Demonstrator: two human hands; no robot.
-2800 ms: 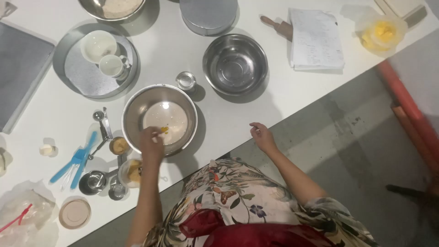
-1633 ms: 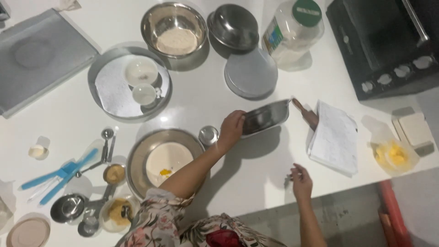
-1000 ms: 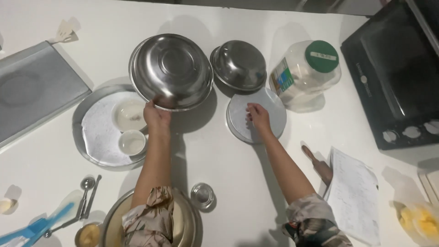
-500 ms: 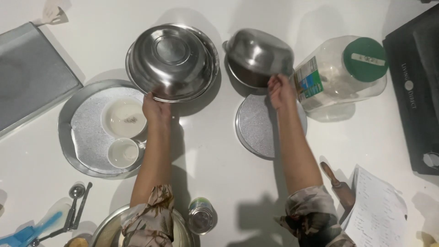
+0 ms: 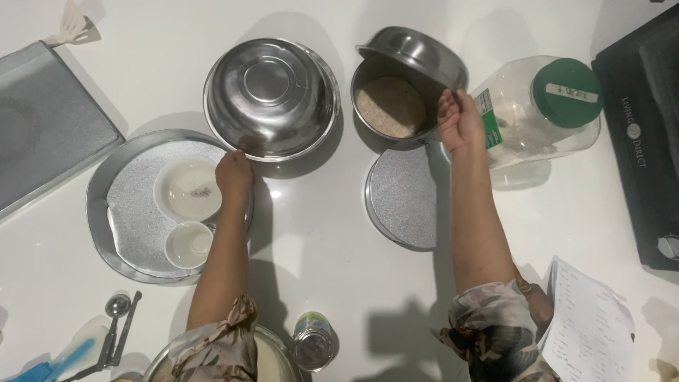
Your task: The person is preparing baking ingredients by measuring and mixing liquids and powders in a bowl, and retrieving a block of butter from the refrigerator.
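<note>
My left hand (image 5: 234, 172) grips the near rim of an upturned steel bowl (image 5: 271, 95) that rests upside down on the white counter. My right hand (image 5: 458, 120) holds the rim of a second upturned steel bowl (image 5: 417, 53), tilted up like a lid. Under it stands a steel bowl with a pale grainy powder (image 5: 390, 106) inside. A round grey cake pan (image 5: 404, 198) lies just in front of that bowl.
A round tray (image 5: 120, 226) holds two small white bowls (image 5: 188, 188). A clear jar with a green lid (image 5: 544, 106) lies at the right, a black oven (image 5: 643, 134) beyond it. A flat grey baking sheet (image 5: 42, 134) is at left. A small tin (image 5: 315, 343), measuring spoons (image 5: 113, 325) and papers (image 5: 587, 332) lie near me.
My right hand has tilted the covering bowl further up and back, exposing the powder in the bowl beneath. My left hand stays on the rim of the large upturned bowl.
</note>
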